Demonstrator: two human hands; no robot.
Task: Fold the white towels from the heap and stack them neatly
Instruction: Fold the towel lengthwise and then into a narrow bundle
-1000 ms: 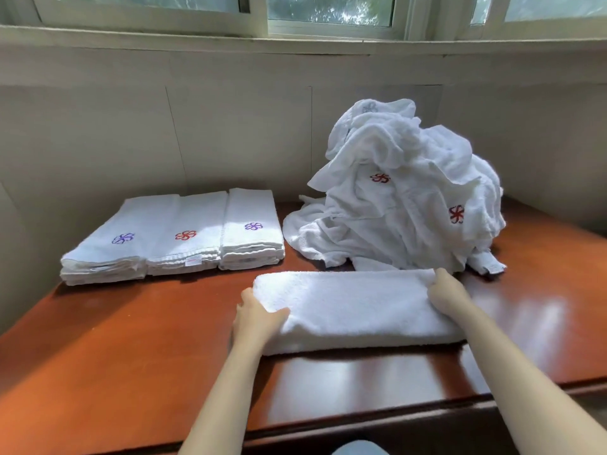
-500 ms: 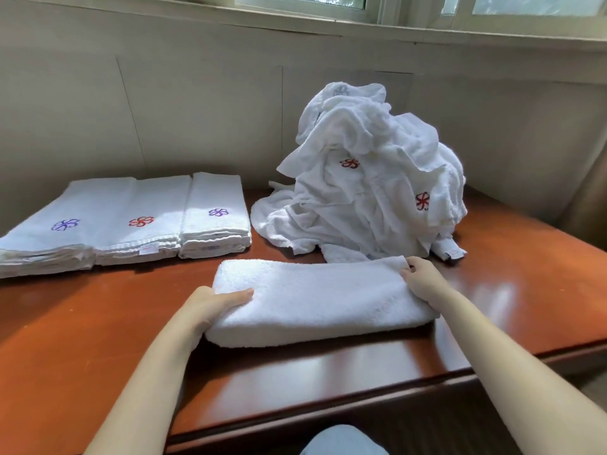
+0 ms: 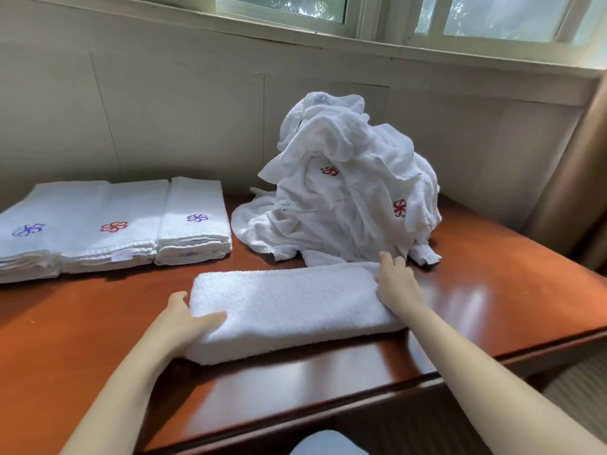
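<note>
Indoors, glossy wooden table (image 3: 98,323) below windows (image 3: 492,18), left hand (image 3: 184,320) gripping folded towel (image 3: 289,307), right hand (image 3: 397,284) flat on it

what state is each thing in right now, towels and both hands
folded towel, folded into a long strip, flat on the table
heap, unfolded and crumpled, behind the strip
three stacks, folded, side by side at the left
left hand, grips the strip's left end, thumb on top
right hand, rests on its right end, fingers fairly straight
</note>
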